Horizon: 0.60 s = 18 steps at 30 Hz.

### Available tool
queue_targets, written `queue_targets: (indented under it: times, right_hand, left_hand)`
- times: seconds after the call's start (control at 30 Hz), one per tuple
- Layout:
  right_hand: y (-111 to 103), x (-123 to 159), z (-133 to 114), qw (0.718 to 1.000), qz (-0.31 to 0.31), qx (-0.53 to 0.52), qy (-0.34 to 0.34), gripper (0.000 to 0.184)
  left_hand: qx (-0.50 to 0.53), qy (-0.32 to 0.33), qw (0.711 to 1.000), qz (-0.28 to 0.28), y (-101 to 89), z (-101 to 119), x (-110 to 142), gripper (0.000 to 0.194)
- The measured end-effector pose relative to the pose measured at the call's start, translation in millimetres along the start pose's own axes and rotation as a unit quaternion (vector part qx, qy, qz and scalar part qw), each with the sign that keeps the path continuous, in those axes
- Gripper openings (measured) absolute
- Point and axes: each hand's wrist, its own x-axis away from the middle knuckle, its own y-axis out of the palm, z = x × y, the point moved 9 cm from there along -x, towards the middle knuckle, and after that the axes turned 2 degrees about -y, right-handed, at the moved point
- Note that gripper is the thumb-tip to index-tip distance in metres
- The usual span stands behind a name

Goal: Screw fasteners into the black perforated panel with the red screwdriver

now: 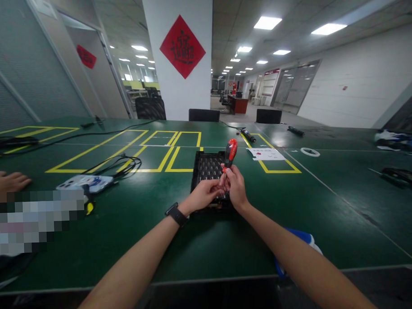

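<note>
Seemingly aligning screwdriver (231, 152) over black tray (206, 165), toward counter's (183, 263) near edge.
Right grip (237, 186) closed round it; left grip (205, 193), I can't tell; next likely needs steadiness.

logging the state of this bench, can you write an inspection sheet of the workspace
Surface: green table, marked with yellow tape.
Work items: red-and-black screwdriver, handle up, over a black case.
Clutter: white ring, paper sheet, blue-and-white item at the near edge.
Grips: right hand closed on the screwdriver; left hand by its shaft, hold unclear.
Cables: black coil left of the case, black bundle at far left.
Surroundings: another person's hand at left, black chairs across the table, pillar with a red sign.
</note>
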Motion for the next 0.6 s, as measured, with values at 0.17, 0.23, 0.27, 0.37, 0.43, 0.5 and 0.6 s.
queue_targets:
  times: [0.17,0.23,0.27,0.37,0.43,0.5,0.6]
  right_hand:
    - [-0.6,-0.4,2.6,1.0,0.0,0.002,0.006,0.03]
    - [-1.4,-0.5,2.0,1.0,0.006,0.007,0.003,0.029]
    - [-1.8,-0.5,1.1,1.0,0.01,0.008,0.0,0.028]
    - [-1.7,-0.5,-2.5,1.0,0.016,0.008,-0.013,0.027]
    - [-1.0,-0.1,-4.4,1.0,0.015,0.008,-0.017,0.026]
    - [0.1,0.4,-5.5,1.0,0.012,0.009,-0.018,0.026]
    - [0.9,1.0,-6.8,1.0,0.009,0.009,-0.023,0.025]
  left_hand:
    - [0.002,0.014,1.0,-0.008,1.0,2.8,0.2,0.015]
    - [0.0,0.005,1.0,-0.009,1.5,1.6,-0.1,0.016]
    - [-0.003,-0.001,1.0,-0.006,1.3,0.4,-0.3,0.016]
    - [-0.018,-0.023,0.999,0.016,-1.5,-4.0,-0.5,0.018]
    - [-0.022,-0.033,0.999,0.026,-2.8,-6.2,-0.3,0.019]
    - [-0.017,-0.039,0.999,0.024,-2.5,-7.6,-0.1,0.019]
    - [0.001,-0.043,0.999,0.021,-2.4,-7.8,0.1,0.02]
